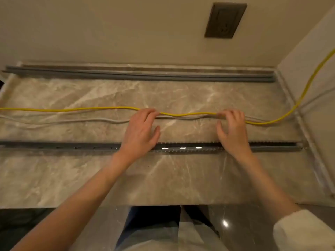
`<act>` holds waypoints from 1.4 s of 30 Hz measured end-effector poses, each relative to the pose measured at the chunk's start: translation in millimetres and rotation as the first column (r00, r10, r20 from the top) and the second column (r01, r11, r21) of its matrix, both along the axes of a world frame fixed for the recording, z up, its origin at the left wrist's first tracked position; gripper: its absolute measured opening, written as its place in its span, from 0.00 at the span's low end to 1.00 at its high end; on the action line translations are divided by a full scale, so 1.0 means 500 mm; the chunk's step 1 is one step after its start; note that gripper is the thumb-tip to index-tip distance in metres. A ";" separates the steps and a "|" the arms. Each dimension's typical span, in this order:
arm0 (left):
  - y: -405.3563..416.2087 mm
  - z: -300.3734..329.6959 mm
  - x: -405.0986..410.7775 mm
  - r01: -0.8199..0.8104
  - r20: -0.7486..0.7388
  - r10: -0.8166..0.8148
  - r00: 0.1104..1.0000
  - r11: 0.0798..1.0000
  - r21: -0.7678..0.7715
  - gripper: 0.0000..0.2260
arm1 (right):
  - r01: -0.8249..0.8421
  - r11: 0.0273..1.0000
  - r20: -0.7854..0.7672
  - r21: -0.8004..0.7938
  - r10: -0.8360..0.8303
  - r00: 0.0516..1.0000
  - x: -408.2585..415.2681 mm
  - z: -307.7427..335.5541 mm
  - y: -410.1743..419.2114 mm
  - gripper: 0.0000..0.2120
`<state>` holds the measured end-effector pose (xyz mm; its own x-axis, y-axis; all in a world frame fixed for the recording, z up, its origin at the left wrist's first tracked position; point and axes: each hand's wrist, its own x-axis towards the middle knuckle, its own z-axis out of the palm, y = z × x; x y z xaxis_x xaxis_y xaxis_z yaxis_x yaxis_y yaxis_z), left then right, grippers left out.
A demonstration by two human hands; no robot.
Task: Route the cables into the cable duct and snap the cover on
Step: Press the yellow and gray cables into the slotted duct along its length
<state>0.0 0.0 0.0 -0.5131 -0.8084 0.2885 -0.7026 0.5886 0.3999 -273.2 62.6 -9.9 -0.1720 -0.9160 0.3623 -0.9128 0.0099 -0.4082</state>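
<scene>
Yellow cable [72,109] and grey cables [81,121] run left-right across marble top, loosely wavy, beyond duct. Grey slotted duct [72,146] lies open, parallel to cables, nearer front edge. Grey cover [145,77] lies along back wall, well apart from duct.

Both arms stretched forward, left hand [141,131] and right hand [233,132] fingers curled, thumbs spread
</scene>
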 end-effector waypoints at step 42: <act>0.048 -0.016 -0.165 0.365 0.065 -0.359 0.931 0.912 -0.188 0.20 | -0.194 0.974 0.046 -0.116 0.200 0.979 -0.136 -0.011 0.027 0.22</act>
